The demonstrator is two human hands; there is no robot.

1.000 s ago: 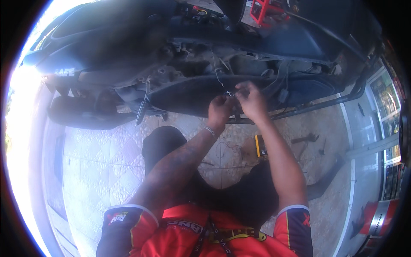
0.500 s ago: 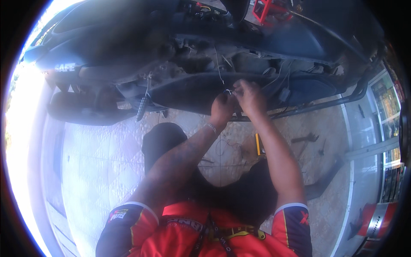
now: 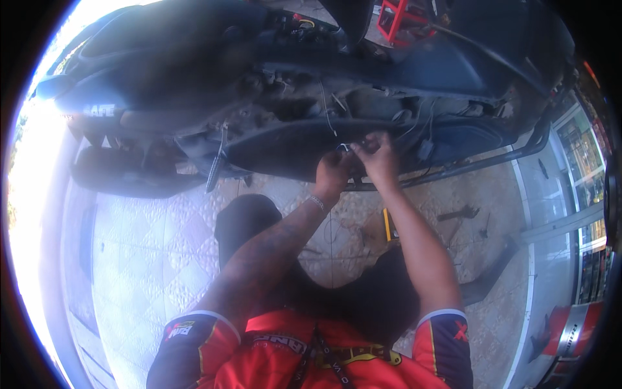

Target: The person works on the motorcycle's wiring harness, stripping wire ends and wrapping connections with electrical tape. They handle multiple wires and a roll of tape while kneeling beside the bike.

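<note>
A dark scooter (image 3: 272, 148) stretches across the upper view, with part of its side uncovered and inner parts showing. A thin wire (image 3: 326, 110) hangs down from that opening toward my hands. My left hand (image 3: 332, 174) is closed at the lower body panel, pinching a short whitish wire end (image 3: 345, 147). Beside it, on the right, my right hand (image 3: 381, 159) has thumb and fingers drawn together close to the same wire end. Whether its fingertips hold anything is too blurred to make out. More loose wires with a pale connector (image 3: 426, 149) hang to the right.
On the tiled floor (image 3: 168, 259) lie a yellow-and-black object (image 3: 390, 225) and a dark hammer-like tool (image 3: 461, 212). A red frame (image 3: 390, 23) stands beyond the scooter. Glass-fronted shelves (image 3: 583, 155) and a red-and-silver container (image 3: 573, 330) line the right side.
My right hand has moved slightly down and right, a little away from the wire end. My left hand has dropped slightly, still closed. The view has shifted a little.
</note>
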